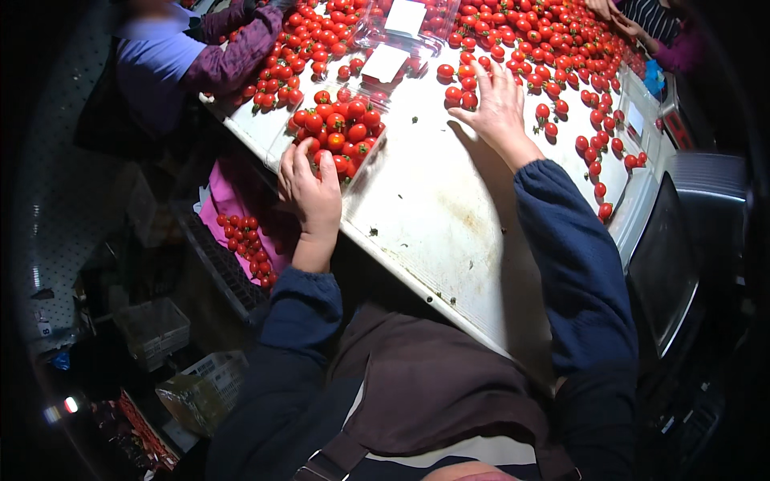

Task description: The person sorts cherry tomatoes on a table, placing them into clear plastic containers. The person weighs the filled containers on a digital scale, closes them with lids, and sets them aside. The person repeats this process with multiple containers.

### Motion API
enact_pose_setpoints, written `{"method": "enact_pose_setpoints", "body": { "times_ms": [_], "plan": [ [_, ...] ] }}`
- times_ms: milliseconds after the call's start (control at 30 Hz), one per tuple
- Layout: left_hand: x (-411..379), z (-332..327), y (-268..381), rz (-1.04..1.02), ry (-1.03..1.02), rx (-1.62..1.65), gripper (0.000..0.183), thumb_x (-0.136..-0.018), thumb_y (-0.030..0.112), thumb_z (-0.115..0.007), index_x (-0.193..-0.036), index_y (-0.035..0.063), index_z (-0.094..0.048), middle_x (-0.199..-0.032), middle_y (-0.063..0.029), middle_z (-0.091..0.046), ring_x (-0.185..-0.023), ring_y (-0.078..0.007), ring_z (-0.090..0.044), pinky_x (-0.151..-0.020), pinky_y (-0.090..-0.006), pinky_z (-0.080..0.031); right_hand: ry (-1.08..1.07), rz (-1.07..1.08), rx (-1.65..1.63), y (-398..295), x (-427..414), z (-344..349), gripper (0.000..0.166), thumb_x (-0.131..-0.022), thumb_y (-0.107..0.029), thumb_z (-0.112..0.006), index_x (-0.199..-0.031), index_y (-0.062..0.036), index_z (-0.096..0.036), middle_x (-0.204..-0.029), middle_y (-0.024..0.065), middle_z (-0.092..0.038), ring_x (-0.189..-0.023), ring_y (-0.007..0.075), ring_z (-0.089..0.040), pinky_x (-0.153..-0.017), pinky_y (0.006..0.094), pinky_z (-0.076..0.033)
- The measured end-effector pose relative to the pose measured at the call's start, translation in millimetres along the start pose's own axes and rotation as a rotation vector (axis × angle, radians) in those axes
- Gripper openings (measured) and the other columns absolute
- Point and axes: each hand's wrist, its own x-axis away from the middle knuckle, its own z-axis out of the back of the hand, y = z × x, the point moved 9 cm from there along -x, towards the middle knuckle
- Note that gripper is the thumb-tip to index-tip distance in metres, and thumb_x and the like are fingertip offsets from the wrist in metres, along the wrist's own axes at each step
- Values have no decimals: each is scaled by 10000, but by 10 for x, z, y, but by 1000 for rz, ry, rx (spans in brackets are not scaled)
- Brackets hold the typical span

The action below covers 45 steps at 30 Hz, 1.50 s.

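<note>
My left hand [311,192] rests at the near left side of a clear plastic punnet [374,153] heaped with cherry tomatoes [335,123], its fingers spread over the rim; whether it grips the punnet is unclear. To the right, my right hand [498,105] reaches over the white table [433,180], fingers apart, beside a few cherry tomatoes [453,94] near its thumb and fingertips. Beyond it spreads a large pile of loose cherry tomatoes [541,30]. Clear plastic packs with white labels [385,63] stand behind the punnet.
Below the table's left edge, a dark crate [216,273] holds pink cloth [225,198] and tomatoes. A co-worker's sleeve [234,57] is at upper left, another person's hands [619,21] at upper right. A scale [677,123] stands at the right; baskets [153,330] lie lower left.
</note>
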Motion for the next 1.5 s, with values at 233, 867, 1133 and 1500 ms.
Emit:
{"method": "enact_pose_setpoints", "body": {
  "times_ms": [233, 867, 1133, 1500],
  "plan": [
    [224, 197, 514, -132, 15, -60, 441, -901, 202, -618, -1290, 5, -551, -1384, -219, -496, -1263, -388, -478, -1076, -483, -354, -108, 88, 10, -334, -215, -241, 557, -877, -442, -691, -1393, -319, -520, -1412, 88, -486, -1305, 337, -446, -980, 590, -427],
    [958, -1582, 1863, 1057, -701, 1733, 423, -1078, 337, -310, -1296, 7, -462, -1255, -166, -532, -1188, -259, -519, -1100, -413, -397, 215, -1230, -2480, 226, 1430, 104, 574, -1057, -480, -233, -1384, -94, -505, -1406, 235, -511, -1346, 356, -463, -1136, 500, -348],
    [941, -1688, 2182, 917, -717, 1804, 533, -1083, 413, -258, -1380, 8, -436, -1369, -168, -482, -1322, -256, -440, -1163, -415, -338, 325, -1068, -2561, 423, 1449, 137, 638, -1067, -514, -199, -1440, -64, -454, -1479, 248, -449, -1395, 353, -416, -1183, 492, -294],
    [1088, -1797, 2310, 1342, -906, 2000, 562, -1062, 539, -242, -1399, 135, -440, -1406, -164, -514, -1315, -313, -494, -1103, -478, -405, 419, -544, -1561, 323, 1302, 675, 653, -1057, -484, -263, -1405, 28, -474, -1431, 202, -524, -1390, 284, -435, -1205, 406, -252]
  ]
}}
